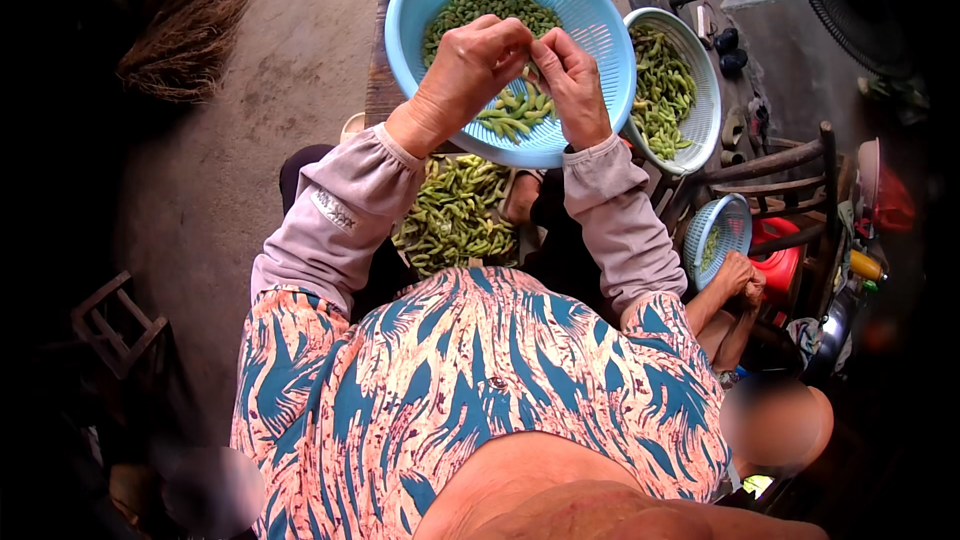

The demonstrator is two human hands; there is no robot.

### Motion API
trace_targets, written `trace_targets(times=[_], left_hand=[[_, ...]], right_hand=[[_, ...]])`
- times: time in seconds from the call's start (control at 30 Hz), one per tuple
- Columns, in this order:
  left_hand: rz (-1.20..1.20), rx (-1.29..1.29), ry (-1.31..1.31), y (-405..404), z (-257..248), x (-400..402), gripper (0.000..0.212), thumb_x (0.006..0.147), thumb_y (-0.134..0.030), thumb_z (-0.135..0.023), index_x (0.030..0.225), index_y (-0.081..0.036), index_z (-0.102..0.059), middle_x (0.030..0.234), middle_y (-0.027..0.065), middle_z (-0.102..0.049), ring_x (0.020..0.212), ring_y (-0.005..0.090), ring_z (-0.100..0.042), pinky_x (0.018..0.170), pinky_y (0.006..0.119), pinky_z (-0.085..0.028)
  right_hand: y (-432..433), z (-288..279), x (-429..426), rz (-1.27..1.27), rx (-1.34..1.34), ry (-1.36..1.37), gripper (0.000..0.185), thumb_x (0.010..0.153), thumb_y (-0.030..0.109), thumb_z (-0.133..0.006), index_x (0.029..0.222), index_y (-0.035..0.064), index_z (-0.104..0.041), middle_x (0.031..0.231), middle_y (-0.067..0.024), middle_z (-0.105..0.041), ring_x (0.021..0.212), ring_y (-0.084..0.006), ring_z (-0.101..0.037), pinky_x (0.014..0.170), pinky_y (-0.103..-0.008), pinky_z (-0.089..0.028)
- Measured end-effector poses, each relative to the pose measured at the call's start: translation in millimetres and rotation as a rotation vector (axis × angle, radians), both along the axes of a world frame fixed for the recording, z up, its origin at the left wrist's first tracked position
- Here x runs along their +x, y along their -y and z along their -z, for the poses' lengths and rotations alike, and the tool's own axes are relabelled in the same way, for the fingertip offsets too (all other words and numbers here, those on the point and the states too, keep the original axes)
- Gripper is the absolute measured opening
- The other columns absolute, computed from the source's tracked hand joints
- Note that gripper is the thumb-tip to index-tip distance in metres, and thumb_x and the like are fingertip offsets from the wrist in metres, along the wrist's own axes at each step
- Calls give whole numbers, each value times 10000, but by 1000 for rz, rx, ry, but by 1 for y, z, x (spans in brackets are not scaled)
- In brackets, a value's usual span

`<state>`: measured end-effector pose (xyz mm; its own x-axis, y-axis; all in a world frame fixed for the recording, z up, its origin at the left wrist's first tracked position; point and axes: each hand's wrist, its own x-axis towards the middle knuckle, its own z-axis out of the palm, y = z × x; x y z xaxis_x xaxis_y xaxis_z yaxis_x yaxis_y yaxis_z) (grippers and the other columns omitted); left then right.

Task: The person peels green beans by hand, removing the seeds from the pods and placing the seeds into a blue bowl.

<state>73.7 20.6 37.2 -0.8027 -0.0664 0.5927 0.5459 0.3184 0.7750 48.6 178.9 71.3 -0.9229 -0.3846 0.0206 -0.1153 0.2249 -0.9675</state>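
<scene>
My left hand [480, 52] and my right hand [576, 82] meet fingertip to fingertip over a blue plastic colander [600, 52]. Between their pinched fingers is a small green bean pod, mostly hidden. Shelled green beans [491, 7] are heaped at the colander's far side. Nearer to me, a loose group of unopened pods [517, 114] lies on its slotted bottom, below my wrists. Both forearms wear greyish-pink sleeve covers.
More pods [461, 221] lie low between my legs. To the right stand a pale basket of pods [709, 120], a wooden chair [787, 165] and a smaller blue basket [739, 221] beside another person's hands [739, 277]. A twig broom [187, 22] is at far left.
</scene>
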Motion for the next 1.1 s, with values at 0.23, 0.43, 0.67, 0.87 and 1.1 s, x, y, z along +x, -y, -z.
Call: trace_targets(times=[0.23, 0.43, 0.67, 0.87, 1.1], left_hand=[[82, 185, 232, 2, -4, 6, 77, 839, -11, -616, 912, -32, -632, 726, 3, -584, 626, 28, -541, 550, 199, -452], [3, 136, 185, 3, 7, -1, 176, 898, -130, -612, 1039, -27, -636, 828, 45, -638, 752, 98, -613, 652, 236, -520], [569, 803, 589, 1, 2, 4, 262, 958, -272, -614, 1034, -21, -606, 848, 8, -615, 712, 56, -571, 651, 188, -503], [543, 968, 592, 3, -2, 6, 193, 947, -183, -622, 1034, -12, -605, 875, 19, -630, 759, 70, -599, 669, 197, -525], [487, 993, 594, -1, 3, 6, 120, 965, -117, -563, 1011, -10, -592, 879, 54, -643, 752, 98, -626, 681, 236, -555]], right_hand=[[-6, -9, 2, -113, -30, 130, 218, 986, 215, -569, 848, 45, -559, 695, 39, -505, 603, -27, -423, 545, -182, -353], [-8, -12, -3, -6, -37, 58, 179, 968, 185, -592, 867, 39, -574, 707, 22, -553, 608, -35, -463, 530, -189, -367], [7, -15, 4, 106, 459, -733, 99, 882, 95, -647, 868, 38, -566, 755, -100, -594, 633, -249, -599, 544, -348, -467], [17, -17, 5, 119, 538, -897, 75, 858, 55, -640, 858, 41, -566, 777, -118, -599, 673, -290, -635, 573, -372, -499], [3, -11, -2, 132, -118, 34, 75, 900, 77, -616, 887, 3, -608, 745, -59, -663, 605, -100, -619, 563, -222, -496]])
